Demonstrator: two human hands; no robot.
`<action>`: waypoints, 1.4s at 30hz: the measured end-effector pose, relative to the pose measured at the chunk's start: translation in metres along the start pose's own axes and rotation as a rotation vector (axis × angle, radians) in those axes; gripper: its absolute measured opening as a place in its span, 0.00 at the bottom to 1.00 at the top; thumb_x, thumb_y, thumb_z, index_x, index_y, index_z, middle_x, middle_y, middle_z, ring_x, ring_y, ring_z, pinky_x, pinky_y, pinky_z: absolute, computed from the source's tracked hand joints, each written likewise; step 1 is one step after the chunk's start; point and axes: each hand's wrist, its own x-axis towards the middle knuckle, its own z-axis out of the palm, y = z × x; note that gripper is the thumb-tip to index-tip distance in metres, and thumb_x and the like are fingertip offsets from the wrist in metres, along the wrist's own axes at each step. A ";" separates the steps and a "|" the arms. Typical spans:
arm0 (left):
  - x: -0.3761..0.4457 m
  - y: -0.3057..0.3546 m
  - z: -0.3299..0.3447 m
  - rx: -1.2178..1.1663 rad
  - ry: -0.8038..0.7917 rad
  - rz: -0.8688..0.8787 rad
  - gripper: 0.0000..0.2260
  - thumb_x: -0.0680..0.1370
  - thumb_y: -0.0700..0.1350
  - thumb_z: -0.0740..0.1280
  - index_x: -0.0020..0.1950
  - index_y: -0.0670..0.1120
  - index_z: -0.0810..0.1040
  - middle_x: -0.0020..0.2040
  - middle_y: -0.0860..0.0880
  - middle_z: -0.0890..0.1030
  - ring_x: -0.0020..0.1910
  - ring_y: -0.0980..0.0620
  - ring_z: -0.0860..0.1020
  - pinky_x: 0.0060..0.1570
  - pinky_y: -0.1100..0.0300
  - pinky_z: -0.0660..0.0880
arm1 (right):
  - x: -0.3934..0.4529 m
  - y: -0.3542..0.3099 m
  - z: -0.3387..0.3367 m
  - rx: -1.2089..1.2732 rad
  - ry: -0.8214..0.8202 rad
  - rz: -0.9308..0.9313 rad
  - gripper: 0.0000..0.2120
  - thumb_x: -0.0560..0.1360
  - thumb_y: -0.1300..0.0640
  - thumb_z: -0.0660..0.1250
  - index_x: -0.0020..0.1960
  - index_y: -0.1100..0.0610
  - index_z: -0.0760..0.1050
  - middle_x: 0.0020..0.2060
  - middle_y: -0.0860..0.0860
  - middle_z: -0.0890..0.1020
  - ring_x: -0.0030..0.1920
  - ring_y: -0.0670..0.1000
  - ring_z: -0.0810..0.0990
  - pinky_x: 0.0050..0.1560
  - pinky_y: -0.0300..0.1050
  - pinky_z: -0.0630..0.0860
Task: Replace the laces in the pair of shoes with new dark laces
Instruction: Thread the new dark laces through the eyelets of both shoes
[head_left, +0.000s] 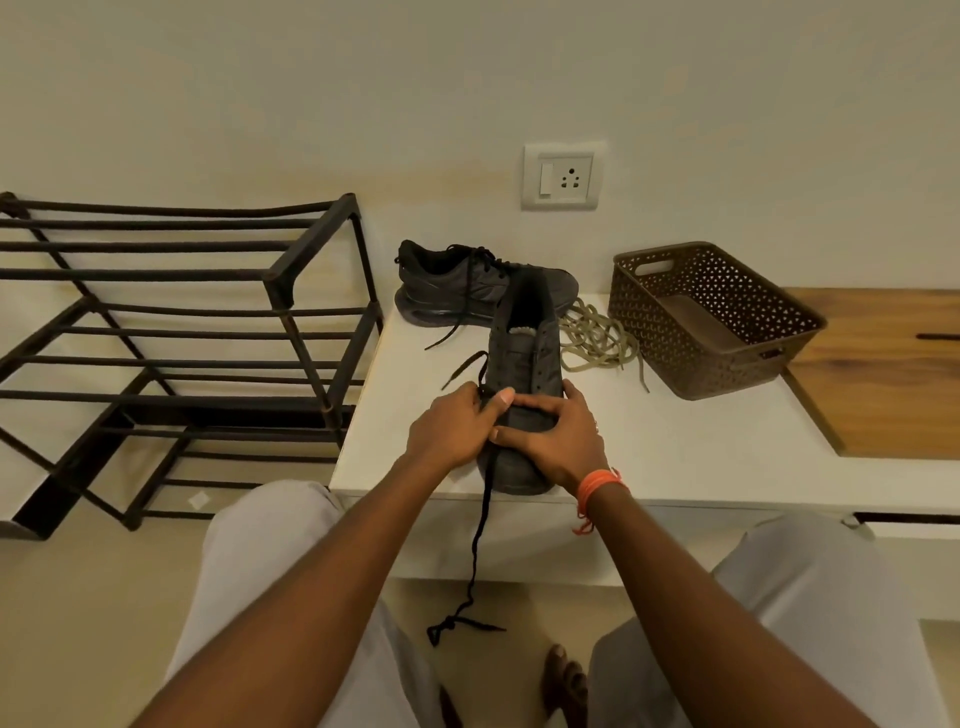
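A dark shoe (527, 358) stands on the white table (675, 447), toe toward me, most of its eyelets bare. My left hand (457, 428) pinches a dark lace (480, 540) at the shoe's lowest left eyelet. The lace's long end hangs over the table edge toward the floor, and a short end sticks out to the shoe's left. My right hand (558, 439) grips the toe part of the shoe, thumb across the top. A second dark shoe (467, 283), laced in dark, lies on its side behind. The old beige laces (597, 340) lie in a heap to the right.
A brown perforated basket (711, 317) sits at the table's right, by a wooden surface (893, 374). A dark metal shoe rack (171, 343) stands to the left, close to the table's edge. A wall socket (563, 176) is behind. My knees are below the table front.
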 end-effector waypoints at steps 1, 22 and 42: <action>0.001 -0.002 -0.003 0.015 0.017 0.043 0.22 0.78 0.68 0.52 0.50 0.52 0.72 0.45 0.50 0.79 0.45 0.49 0.78 0.50 0.49 0.76 | 0.000 0.000 0.000 -0.002 -0.003 0.000 0.31 0.55 0.30 0.72 0.56 0.38 0.80 0.64 0.47 0.71 0.61 0.52 0.73 0.62 0.57 0.75; -0.005 -0.026 -0.003 0.293 0.365 0.324 0.15 0.82 0.56 0.57 0.60 0.49 0.75 0.59 0.48 0.76 0.58 0.47 0.70 0.55 0.53 0.63 | -0.009 -0.009 0.002 0.008 0.094 0.037 0.33 0.54 0.26 0.73 0.53 0.44 0.81 0.60 0.41 0.73 0.56 0.45 0.73 0.61 0.53 0.76; -0.026 -0.025 -0.006 -0.011 0.297 0.112 0.19 0.79 0.45 0.66 0.69 0.51 0.69 0.71 0.47 0.66 0.67 0.46 0.69 0.64 0.51 0.70 | -0.011 -0.020 -0.013 -0.178 0.143 0.135 0.23 0.65 0.36 0.74 0.56 0.44 0.80 0.70 0.52 0.69 0.68 0.56 0.69 0.70 0.58 0.64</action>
